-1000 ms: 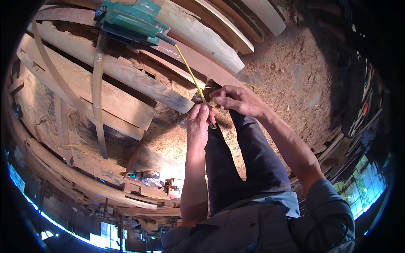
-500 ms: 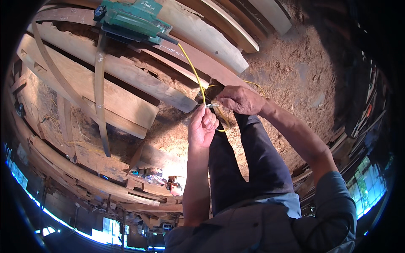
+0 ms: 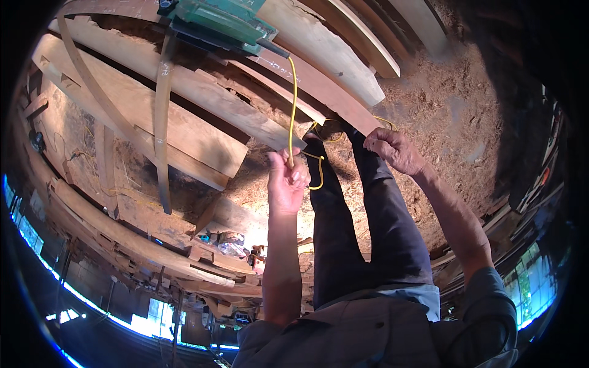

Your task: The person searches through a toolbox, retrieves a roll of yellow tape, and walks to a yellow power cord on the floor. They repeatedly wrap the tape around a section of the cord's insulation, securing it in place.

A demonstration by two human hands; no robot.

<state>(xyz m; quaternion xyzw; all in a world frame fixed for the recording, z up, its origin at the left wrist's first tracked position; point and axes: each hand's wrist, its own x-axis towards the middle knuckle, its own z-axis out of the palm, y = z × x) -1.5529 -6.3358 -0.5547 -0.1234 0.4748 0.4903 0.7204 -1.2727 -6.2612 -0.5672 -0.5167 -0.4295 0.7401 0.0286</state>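
My left hand (image 3: 288, 178) is closed around a yellow cord (image 3: 293, 92) that hangs from a green power tool (image 3: 224, 24) at the upper left. More yellow cord loops out to the right of this hand, over my dark trouser leg (image 3: 331, 227). What lies inside its curled fingers is mostly hidden. Well apart to the right, my right hand (image 3: 397, 150) is closed, fingers bent in, close to the end of a reddish board (image 3: 350, 110). Whether it pinches anything is too small to see.
Several long planks (image 3: 184, 113) lie side by side at the left and top, with a thin curved strip (image 3: 163, 122) across them. Wood shavings (image 3: 454, 110) cover the floor at right. Timber (image 3: 123, 227) and small items (image 3: 230, 242) lie at lower left.
My right hand has moved right, away from my left hand and the small silvery piece seen between them. My left hand still grips the cord. The view has shifted slightly, moving the planks and tool.
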